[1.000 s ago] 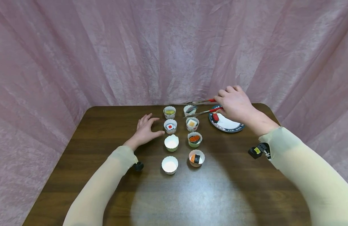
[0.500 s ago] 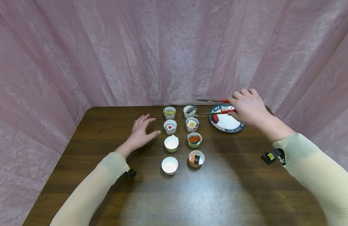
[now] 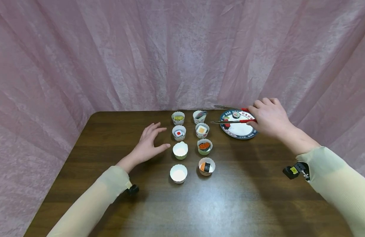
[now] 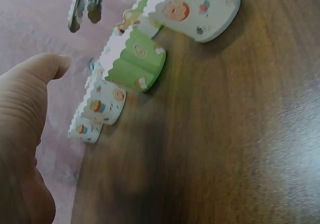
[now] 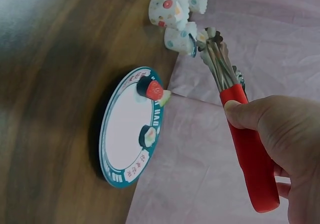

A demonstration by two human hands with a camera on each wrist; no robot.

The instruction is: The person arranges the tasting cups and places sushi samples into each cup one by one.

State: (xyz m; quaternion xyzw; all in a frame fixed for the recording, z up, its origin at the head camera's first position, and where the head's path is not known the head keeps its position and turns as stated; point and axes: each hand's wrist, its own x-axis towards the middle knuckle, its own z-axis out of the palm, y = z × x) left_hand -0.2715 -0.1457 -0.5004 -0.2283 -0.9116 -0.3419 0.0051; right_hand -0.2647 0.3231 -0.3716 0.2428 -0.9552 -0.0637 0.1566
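Observation:
My right hand (image 3: 271, 117) grips red-handled metal tongs (image 5: 250, 154), their arms spread apart above the plate (image 3: 243, 133) with nothing between the tips. On that blue-rimmed plate lie a red-topped sushi piece (image 5: 153, 89), partly behind the tongs in the head view, and a small sushi roll (image 3: 236, 115). My left hand (image 3: 147, 144) hovers left of the paper cups with thumb and fingers spread, holding nothing. Its thumb tip is near a green-based paper cup (image 3: 180, 151), which shows a bare white inside.
Two columns of paper cups stand mid-table. Several hold sushi, among them an orange roe piece (image 3: 204, 145) and one with a black band (image 3: 205, 167). A white cup (image 3: 178, 173) at the front left shows only its inside. A pink curtain (image 3: 182, 59) hangs behind the table.
My right hand has moved right with the tongs, from above the back right cup to above the plate. The left hand has drawn back slightly toward the lower left.

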